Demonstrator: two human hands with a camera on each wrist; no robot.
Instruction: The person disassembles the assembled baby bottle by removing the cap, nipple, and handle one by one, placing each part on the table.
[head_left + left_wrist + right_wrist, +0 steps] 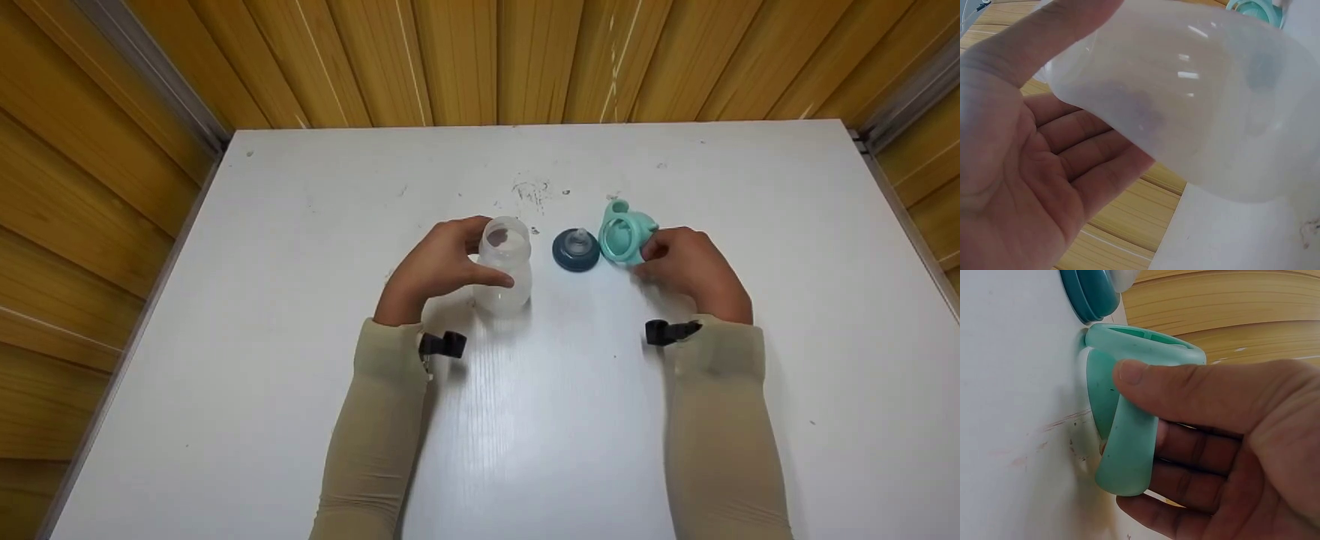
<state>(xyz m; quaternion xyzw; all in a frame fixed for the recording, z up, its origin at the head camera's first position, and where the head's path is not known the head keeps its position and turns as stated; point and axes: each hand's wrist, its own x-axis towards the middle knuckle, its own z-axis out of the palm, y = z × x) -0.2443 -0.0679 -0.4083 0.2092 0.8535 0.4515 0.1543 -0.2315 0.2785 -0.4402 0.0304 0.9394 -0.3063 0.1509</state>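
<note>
A translucent baby bottle (504,289) stands with its mouth uncovered, and my left hand (450,262) grips it, thumb across the near side and fingers behind. Up close in the left wrist view, the cloudy bottle wall (1185,101) lies between thumb and fingers. My right hand (694,266) pinches one grip of a mint-green bottle handle ring (619,238). In the right wrist view the thumb presses that handle (1129,450) while the fingers sit behind it. Between the hands, a dark teal collar with a clear nipple (576,251) lies nipple up, right beside the handle ring.
The white table (525,420) carries dark scuff marks (531,191) beyond the bottle. Wood-patterned panels (450,60) rise along its back and sides. A small black camera mount (444,344) sits on the left wrist, another (667,332) on the right.
</note>
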